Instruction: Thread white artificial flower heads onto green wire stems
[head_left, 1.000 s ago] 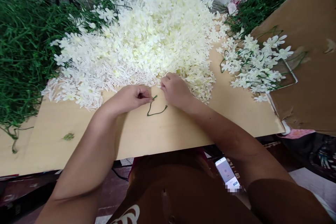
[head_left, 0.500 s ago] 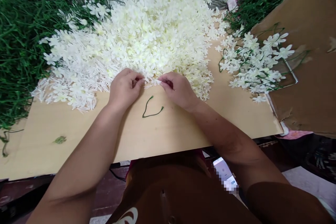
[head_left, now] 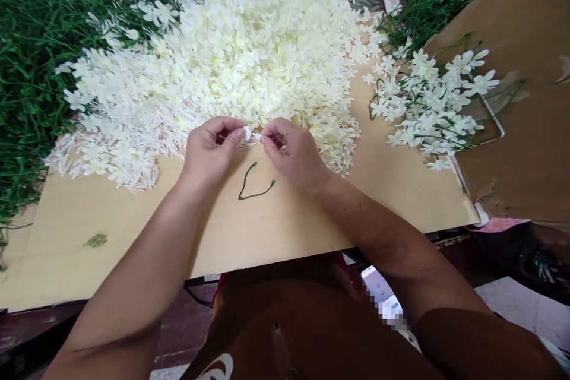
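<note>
My left hand (head_left: 209, 148) and my right hand (head_left: 291, 151) meet at the near edge of a big heap of loose white artificial flowers (head_left: 231, 53). Both pinch small white flower pieces (head_left: 250, 132) between thumb and fingers, the fingertips almost touching. A bent green wire stem (head_left: 255, 185) lies on the wooden board (head_left: 133, 231) just below my hands, touched by neither.
Green stems (head_left: 27, 83) are piled at the left and at the back right. A bunch of finished flower sprays (head_left: 431, 107) lies on the right beside a tilted cardboard sheet (head_left: 521, 89). A phone (head_left: 380, 297) rests on my lap below the board.
My left hand let go of the green stem, which stayed on the board, and moved up to the heap. Both hands now pinch white flower pieces between them.
</note>
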